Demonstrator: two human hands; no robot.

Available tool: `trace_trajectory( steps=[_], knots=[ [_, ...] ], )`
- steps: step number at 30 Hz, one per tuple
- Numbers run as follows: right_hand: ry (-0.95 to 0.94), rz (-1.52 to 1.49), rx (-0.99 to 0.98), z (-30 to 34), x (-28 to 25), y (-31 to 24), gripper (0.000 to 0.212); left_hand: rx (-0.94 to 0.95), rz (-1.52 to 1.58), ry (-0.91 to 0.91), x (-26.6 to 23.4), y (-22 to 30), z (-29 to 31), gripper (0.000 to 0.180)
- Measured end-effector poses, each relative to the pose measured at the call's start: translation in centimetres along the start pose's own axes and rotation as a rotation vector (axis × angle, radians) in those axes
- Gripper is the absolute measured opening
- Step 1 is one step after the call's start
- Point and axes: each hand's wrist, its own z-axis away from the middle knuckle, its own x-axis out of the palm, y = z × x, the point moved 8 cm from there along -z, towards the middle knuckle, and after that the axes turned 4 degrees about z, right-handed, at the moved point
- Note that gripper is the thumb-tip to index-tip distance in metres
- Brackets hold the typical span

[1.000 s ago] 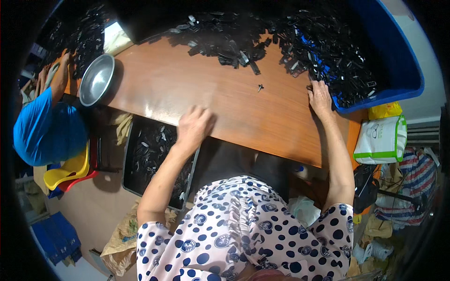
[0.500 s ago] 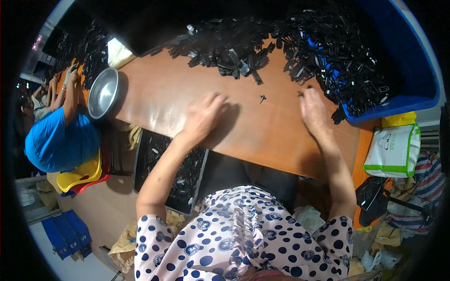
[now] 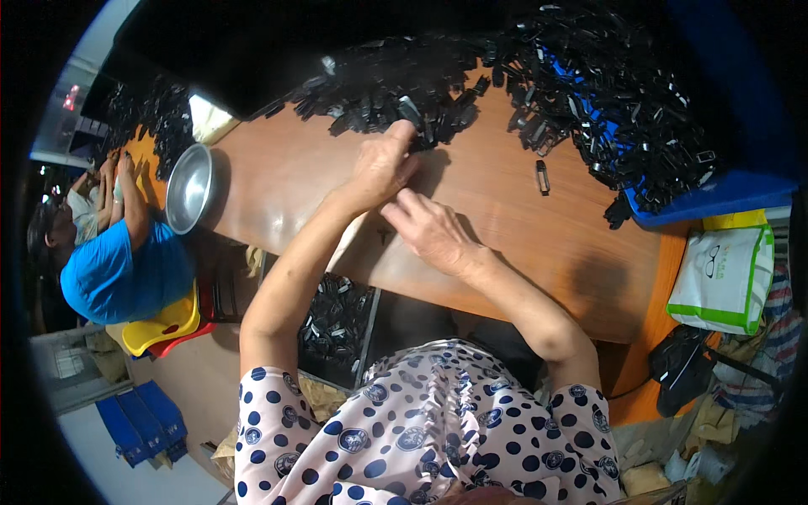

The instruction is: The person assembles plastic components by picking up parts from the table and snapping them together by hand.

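Note:
At the near edge of a heap of small black plastic pieces (image 3: 362, 105), my left hand (image 3: 380, 172) reaches forward with its fingers curled. One grey, shiny piece (image 3: 410, 109) shows right by its fingertips; what the fingers hold, if anything, is hidden. Close behind it, near the left wrist, my right hand (image 3: 433, 236) hovers over the table with fingers stretched and slightly apart, no object visible in them. Beneath its fingertips lies a tiny dark piece (image 3: 383, 235) on the wood. A single oblong black piece (image 3: 542, 178) lies alone farther right.
A large blue bin (image 3: 715, 198) at the right overflows with black pieces. A metal bowl (image 3: 190, 188) stands at the table's left. A black tray of pieces (image 3: 337, 324) sits below the front edge. A person in a blue shirt (image 3: 126, 265) works at left.
My left hand has moved forward to the heap. My right hand has swung left from beside the bin, leaving an oblong black piece on the table. The tiny piece now lies farther left.

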Motion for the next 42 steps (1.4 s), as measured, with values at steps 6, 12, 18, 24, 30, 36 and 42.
trace_trajectory(
  steps=[6,12,18,24,30,36,42],
  knots=[
    [-0.088,-1.21,0.815,5.1,1.6,3.6,0.026,-0.367,0.583,0.105,-1.2,-3.0,7.7,0.024],
    [0.142,-1.562,0.817,5.2,-1.8,0.6,0.021,-0.312,0.74,0.116,-0.8,2.0,12.4,0.029],
    [0.099,-1.501,0.774,5.6,-3.9,-1.9,0.02,-0.203,0.626,0.189,-3.0,5.9,14.0,0.025],
    [0.082,-1.434,0.707,6.4,-5.0,-3.3,0.018,-0.13,0.546,0.205,-4.1,7.9,15.1,0.026],
    [-0.076,-1.388,0.734,8.4,-6.0,-3.0,0.019,-0.011,0.482,0.145,-4.0,10.7,15.8,0.022],
    [-0.238,-1.488,0.914,10.2,-6.1,-3.0,0.016,0.023,0.445,0.073,-3.5,12.6,15.6,0.021],
    [-0.368,-1.346,0.954,12.5,-5.5,-2.0,0.02,0.145,0.274,0.014,-2.1,14.0,15.5,0.02]
  ],
)
